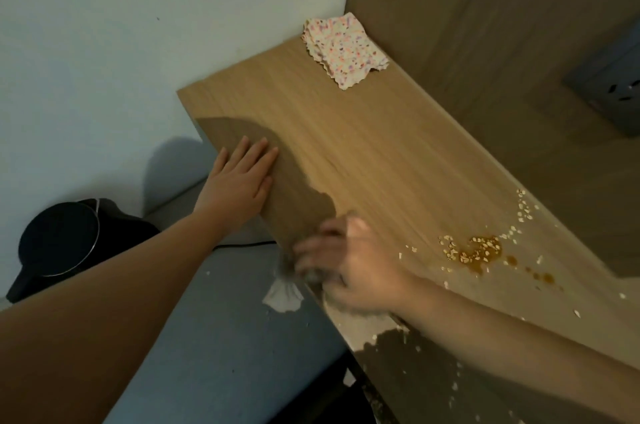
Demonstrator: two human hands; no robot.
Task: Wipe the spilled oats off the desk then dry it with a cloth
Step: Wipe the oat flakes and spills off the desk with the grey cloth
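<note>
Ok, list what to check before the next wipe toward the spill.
1. Left hand flat on the desk, bracing: ok.
2. Right hand gripping the white tissue at the front edge: ok, though blurred.
3. Tissue clean enough to wipe with: cannot tell.
4. Oats and brown liquid near the back panel cleared: not ok.
5. Stray flakes along the front edge cleared: not ok.
6. Patterned cloth lying at the far corner, ready for drying: ok.

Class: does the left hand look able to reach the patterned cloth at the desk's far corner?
Probably yes: the left hand lies flat and empty on the desk, and only bare wood lies between it and the patterned cloth.
</note>
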